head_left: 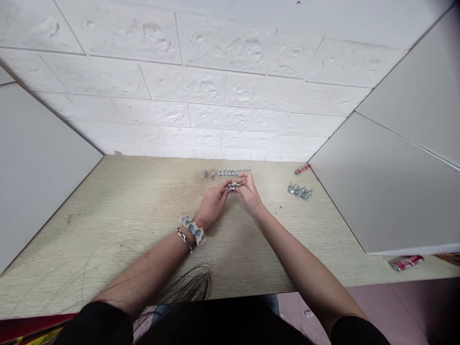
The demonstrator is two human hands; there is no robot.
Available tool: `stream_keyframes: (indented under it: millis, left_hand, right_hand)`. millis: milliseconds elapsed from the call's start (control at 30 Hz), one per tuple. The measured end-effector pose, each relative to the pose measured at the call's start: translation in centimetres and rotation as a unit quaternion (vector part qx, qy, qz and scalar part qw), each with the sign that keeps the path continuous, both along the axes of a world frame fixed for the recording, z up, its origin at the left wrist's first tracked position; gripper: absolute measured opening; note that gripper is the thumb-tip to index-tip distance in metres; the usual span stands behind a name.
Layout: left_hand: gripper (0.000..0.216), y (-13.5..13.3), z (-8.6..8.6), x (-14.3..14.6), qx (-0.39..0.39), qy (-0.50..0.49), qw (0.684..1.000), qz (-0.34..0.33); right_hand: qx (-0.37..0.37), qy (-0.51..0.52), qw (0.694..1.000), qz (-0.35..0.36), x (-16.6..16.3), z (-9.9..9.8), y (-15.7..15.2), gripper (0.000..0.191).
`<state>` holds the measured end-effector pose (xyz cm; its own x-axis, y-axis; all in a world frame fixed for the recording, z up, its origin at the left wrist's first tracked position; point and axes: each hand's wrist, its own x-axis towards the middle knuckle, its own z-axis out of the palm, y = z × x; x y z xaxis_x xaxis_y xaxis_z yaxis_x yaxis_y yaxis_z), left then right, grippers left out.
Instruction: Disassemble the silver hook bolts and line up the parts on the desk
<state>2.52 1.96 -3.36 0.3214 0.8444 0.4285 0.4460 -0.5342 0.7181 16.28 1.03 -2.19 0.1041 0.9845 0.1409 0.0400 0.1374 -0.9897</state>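
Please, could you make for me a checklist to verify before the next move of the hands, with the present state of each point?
1. Left hand grips the small metal part: ok, at its left side.
2. Right hand supports the same part: ok, fingers at its right side.
3. Pieces within the held part fully tightened: cannot tell, too small and partly covered.
4. Bracelet and scrunchie away from the held part: ok, both at the left wrist.
5. Bolt cluster apart from the right hand: ok, farther right.
6. Tabletop free of specks: not ok, small dark bits lie right of the right hand.
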Motion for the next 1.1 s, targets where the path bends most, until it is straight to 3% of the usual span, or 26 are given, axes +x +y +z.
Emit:
stream_keyframes:
  millis: [67, 167, 233, 400, 533, 633, 733, 867, 933, 1033, 1100]
  left_hand:
    - [0.032, 0.1, -0.1, 0.0, -0.003, 0.005, 1.000, 0.010]
    - [0.031, 0.1, -0.1, 0.0, -0.002, 0.015, 1.000, 0.007]
    - [0.031, 0.2, -0.1, 0.1, 0.000, 0.020, 1.000, -0.008]
    - [0.031, 0.6, -0.2, 0.0, -0.014, 0.032, 0.999, -0.019]
    - [0.031, 0.9, -0.4, -0.1, -0.020, 0.039, 0.999, 0.005]
    - [0.032, 0.9, -0.4, 0.0, -0.026, 0.034, 0.999, 0.007]
    - [0.031, 0.8, -0.3, 0.0, -0.021, 0.029, 0.999, 0.005]
    - [0.030, 0.7, -0.2, 0.0, 0.000, 0.032, 0.999, -0.006]
    - [0.030, 0.7, -0.3, 0.1, 0.012, 0.030, 0.999, -0.022]
    - [0.032, 0.8, -0.5, 0.1, 0.017, 0.026, 0.999, -0.035]
    - [0.031, 0.8, -0.5, 0.1, 0.006, 0.024, 1.000, -0.020]
  right_hand:
    - [-0.016, -0.027, 0.999, -0.026, 0.0, -0.2, -0.1, 0.020]
    - [-0.055, -0.068, 0.996, -0.016, -0.1, -0.5, -0.1, 0.050]
    - [-0.075, -0.066, 0.995, 0.004, -0.1, -0.7, 0.0, 0.057]
    - [-0.077, -0.052, 0.996, 0.009, -0.1, -1.2, 0.3, 0.047]
    - [-0.059, 0.006, 0.998, 0.023, -0.1, -0.9, 0.3, 0.013]
    - [-0.064, 0.048, 0.997, 0.018, -0.1, -0.8, 0.3, 0.023]
    - [-0.072, 0.037, 0.997, 0.012, 0.1, -1.0, 0.4, 0.016]
    - [-0.084, -0.023, 0.996, 0.024, 0.2, -1.3, 0.6, 0.054]
    - [-0.086, -0.039, 0.995, 0.023, 0.2, -1.3, 0.7, 0.060]
    - [-0.089, -0.048, 0.995, 0.023, 0.2, -1.2, 0.7, 0.056]
    - [-0.091, -0.030, 0.995, 0.025, 0.2, -1.1, 0.7, 0.041]
